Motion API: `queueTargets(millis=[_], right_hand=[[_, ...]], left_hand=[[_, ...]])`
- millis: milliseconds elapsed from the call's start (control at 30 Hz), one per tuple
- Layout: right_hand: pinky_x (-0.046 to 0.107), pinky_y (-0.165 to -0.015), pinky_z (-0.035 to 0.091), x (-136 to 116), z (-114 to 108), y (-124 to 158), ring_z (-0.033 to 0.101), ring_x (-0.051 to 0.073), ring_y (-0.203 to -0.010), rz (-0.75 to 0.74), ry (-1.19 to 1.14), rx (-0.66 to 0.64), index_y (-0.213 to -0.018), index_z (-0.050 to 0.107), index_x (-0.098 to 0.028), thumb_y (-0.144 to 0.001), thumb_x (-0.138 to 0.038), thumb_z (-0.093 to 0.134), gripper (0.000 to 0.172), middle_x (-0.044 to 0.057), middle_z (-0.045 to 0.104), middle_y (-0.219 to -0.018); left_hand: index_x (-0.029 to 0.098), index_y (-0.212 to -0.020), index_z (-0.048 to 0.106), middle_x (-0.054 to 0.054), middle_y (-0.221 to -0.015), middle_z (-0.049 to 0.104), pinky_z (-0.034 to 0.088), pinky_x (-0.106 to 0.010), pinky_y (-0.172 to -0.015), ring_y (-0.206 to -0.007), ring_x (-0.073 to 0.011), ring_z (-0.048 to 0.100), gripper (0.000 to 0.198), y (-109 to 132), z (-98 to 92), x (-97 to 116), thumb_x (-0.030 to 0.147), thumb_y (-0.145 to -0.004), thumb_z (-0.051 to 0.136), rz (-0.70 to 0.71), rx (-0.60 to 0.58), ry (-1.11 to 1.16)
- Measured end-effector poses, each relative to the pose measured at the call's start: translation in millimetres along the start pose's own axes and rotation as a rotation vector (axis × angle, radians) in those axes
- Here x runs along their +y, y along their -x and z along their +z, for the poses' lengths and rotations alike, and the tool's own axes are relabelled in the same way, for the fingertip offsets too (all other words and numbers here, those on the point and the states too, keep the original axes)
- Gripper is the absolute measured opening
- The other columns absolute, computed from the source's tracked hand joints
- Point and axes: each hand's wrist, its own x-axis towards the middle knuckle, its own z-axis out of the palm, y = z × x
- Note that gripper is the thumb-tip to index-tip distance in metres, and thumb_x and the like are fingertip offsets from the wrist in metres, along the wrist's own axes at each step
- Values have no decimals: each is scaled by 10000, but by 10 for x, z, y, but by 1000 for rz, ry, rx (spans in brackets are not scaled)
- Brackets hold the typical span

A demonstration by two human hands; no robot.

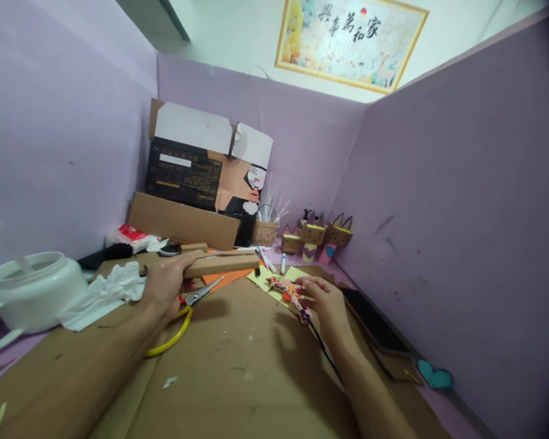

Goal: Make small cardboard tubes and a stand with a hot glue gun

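Observation:
My left hand (167,283) is closed round a long folded cardboard piece (224,263), which points right. Scissors (196,295) with yellow handles sit under that hand, blades toward the upper right; whether its fingers also hold them is hidden. On the right, my right hand (327,305) has its fingers at the side of a glue gun (293,296) with a colourful flowered body and an orange trigger. The gun's nozzle points left, over yellow paper (265,280), and a black cord (324,349) runs from its handle below my wrist.
A cardboard sheet (229,378) covers the table. At left stand a white pot (32,292) and crumpled tissue (114,292). Behind are an unfolded box (187,177), a basket of white sticks (266,233), markers (283,263) and cardboard animal figures (313,233). A teal heart (434,374) lies right.

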Motion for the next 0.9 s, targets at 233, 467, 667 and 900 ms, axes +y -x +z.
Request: queueTargets(millis=[233, 467, 667, 900], right_hand=[[330, -612, 388, 67, -27, -301, 581, 360, -878, 116, 491, -20, -478, 563, -184, -466, -388, 724, 261, 114, 646, -632], [307, -504, 412, 155, -60, -328, 574, 253, -589, 249, 396, -164, -402, 472, -192, -490, -256, 721, 272, 26, 497, -400], [264, -517, 498, 215, -117, -157, 533, 121, -512, 222, -86, -256, -708, 533, -179, -621, -340, 630, 207, -3, 543, -576], [166, -305, 231, 43, -123, 198, 313, 60, -357, -49, -311, -253, -959, 536, -158, -648, -418, 676, 429, -76, 441, -450]], left_hand=[[118, -804, 595, -23, -617, 611, 382, -165, -265, -389, -115, 568, 86, -41, -52, -9, 159, -750, 542, -57, -11, 77], [91, -763, 631, -30, -586, 619, 429, -166, -321, -402, -99, 556, 89, 13, -2, -147, 138, -750, 557, -68, -112, 106], [78, -787, 631, -35, -598, 622, 436, -164, -348, -425, -94, 554, 111, 5, -1, -193, 166, -736, 586, -68, -144, 114], [62, -737, 632, -29, -577, 598, 429, -175, -365, -438, -93, 532, 170, 89, 30, -217, 227, -701, 605, -30, -219, 75]])
